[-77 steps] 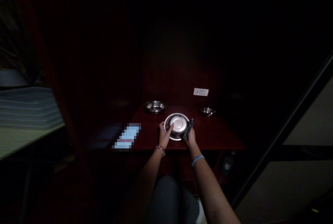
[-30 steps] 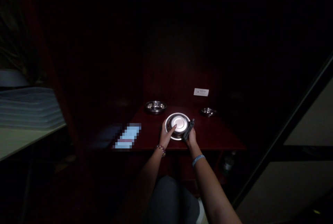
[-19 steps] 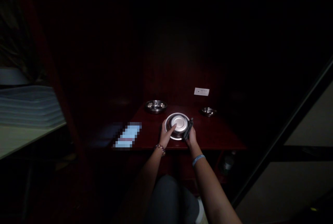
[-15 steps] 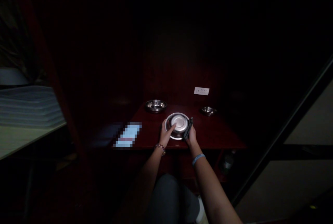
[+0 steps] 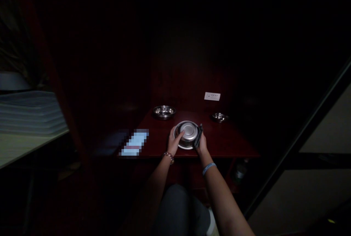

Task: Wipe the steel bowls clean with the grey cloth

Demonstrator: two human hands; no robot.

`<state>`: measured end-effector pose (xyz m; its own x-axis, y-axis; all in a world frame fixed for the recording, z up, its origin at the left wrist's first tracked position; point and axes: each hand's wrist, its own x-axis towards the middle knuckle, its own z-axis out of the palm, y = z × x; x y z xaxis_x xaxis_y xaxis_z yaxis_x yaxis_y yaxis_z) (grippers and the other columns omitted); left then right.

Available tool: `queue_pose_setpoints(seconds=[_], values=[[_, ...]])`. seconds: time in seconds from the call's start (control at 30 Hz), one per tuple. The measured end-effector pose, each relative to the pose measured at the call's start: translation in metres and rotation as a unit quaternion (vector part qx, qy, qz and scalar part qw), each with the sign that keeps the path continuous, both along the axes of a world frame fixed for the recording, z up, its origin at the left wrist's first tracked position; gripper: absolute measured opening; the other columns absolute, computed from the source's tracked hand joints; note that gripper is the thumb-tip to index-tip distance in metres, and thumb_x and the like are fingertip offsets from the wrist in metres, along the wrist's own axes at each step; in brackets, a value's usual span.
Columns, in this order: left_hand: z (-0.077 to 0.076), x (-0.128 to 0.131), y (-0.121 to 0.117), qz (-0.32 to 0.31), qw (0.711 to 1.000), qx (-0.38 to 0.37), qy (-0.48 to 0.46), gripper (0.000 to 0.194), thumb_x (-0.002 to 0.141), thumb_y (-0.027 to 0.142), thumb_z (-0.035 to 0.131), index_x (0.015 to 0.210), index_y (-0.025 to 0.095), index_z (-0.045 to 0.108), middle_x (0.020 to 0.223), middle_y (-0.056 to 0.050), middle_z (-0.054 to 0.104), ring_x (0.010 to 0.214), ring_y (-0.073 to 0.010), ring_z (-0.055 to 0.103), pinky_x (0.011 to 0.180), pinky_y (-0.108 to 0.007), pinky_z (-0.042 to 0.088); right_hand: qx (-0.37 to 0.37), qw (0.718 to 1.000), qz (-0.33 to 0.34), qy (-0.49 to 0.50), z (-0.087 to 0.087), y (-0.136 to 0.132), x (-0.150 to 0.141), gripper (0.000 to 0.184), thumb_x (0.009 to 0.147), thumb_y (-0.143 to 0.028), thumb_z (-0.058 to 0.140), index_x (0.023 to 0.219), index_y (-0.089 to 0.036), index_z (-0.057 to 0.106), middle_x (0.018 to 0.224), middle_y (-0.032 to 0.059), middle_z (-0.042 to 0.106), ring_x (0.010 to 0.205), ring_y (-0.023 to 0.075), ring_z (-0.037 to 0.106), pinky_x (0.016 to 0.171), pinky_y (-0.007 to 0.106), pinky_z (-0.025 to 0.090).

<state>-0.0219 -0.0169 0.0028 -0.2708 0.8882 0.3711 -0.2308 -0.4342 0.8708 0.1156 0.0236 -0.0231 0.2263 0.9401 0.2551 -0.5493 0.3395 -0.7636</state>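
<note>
A shiny steel bowl [image 5: 189,130] is held with its underside toward me, above the dark red desk [image 5: 230,144]. My left hand [image 5: 174,141] grips its left rim, the thumb lying across the base. At the bowl's right edge, my right hand [image 5: 202,144] is closed on a dark folded cloth [image 5: 197,136], pressed against the rim. A second steel bowl [image 5: 163,112] stands upright at the back left of the desk. Farther right sits a smaller steel bowl [image 5: 219,117]. The fingers under the held bowl are hidden.
A bright pixelated screen [image 5: 135,143] lies left of my hands. A white socket plate [image 5: 212,96] is on the back wall. Stacked clear trays [image 5: 30,113] rest on a pale table [image 5: 16,148] at far left. A bottle [image 5: 240,174] stands under the desk, right.
The held bowl has tilted and dipped slightly, showing more of its side wall. Both hands keep their hold, and the cloth stays at the right rim.
</note>
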Motion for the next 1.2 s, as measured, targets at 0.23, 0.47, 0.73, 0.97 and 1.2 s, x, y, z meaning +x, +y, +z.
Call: queue_pose_setpoints(seconds=[0.23,0.47,0.73,0.97,1.2], values=[[0.0016,0.0003,-0.0013,-0.015,1.000,0.007,-0.002,0.052,0.074,0.033,0.080,0.120,0.018,0.061,0.128,-0.012,0.067,0.123,-0.0277,0.061,0.117,-0.048,0.035,-0.006,0.999,-0.001,0.035,-0.0010,-0.0003,0.0001,0.034,0.095,-0.044,0.053,0.108,-0.018,0.069,0.109,0.0083,0.079,0.095,0.0196,0.076,0.095,0.036,0.059],[0.0016,0.0001,-0.0018,-0.015,1.000,0.009,0.000,0.052,0.075,0.033,0.079,0.121,0.019,0.061,0.131,-0.013,0.066,0.126,-0.0287,0.060,0.118,-0.048,0.034,-0.017,0.999,0.014,0.045,-0.0026,0.0018,0.0011,0.032,0.096,-0.043,0.052,0.107,-0.018,0.069,0.107,0.0065,0.079,0.097,0.0176,0.075,0.094,0.033,0.059],[-0.0005,-0.0003,-0.0010,-0.010,1.000,0.007,0.007,0.052,0.076,0.034,0.079,0.122,0.019,0.060,0.132,-0.013,0.066,0.126,-0.0281,0.060,0.118,-0.048,0.035,-0.041,0.998,-0.007,0.056,-0.0001,0.0001,-0.0003,0.032,0.096,-0.042,0.054,0.106,-0.017,0.071,0.105,0.0076,0.080,0.098,0.0196,0.076,0.097,0.034,0.058],[-0.0002,-0.0005,-0.0011,-0.006,1.000,-0.003,0.010,0.051,0.077,0.032,0.079,0.122,0.019,0.060,0.130,-0.012,0.066,0.125,-0.0277,0.061,0.117,-0.048,0.036,-0.028,0.999,-0.015,0.031,-0.0043,0.0037,0.0005,0.035,0.095,-0.045,0.053,0.108,-0.018,0.071,0.109,0.0081,0.079,0.099,0.0205,0.076,0.100,0.037,0.057],[-0.0006,-0.0002,-0.0010,-0.009,1.000,-0.003,0.009,0.051,0.077,0.033,0.078,0.123,0.020,0.059,0.130,-0.011,0.067,0.124,-0.0269,0.061,0.117,-0.048,0.036,-0.010,1.000,-0.017,-0.010,-0.0054,0.0061,0.0005,0.042,0.096,-0.049,0.048,0.112,-0.016,0.068,0.112,0.0130,0.077,0.102,0.0226,0.075,0.098,0.041,0.057]])
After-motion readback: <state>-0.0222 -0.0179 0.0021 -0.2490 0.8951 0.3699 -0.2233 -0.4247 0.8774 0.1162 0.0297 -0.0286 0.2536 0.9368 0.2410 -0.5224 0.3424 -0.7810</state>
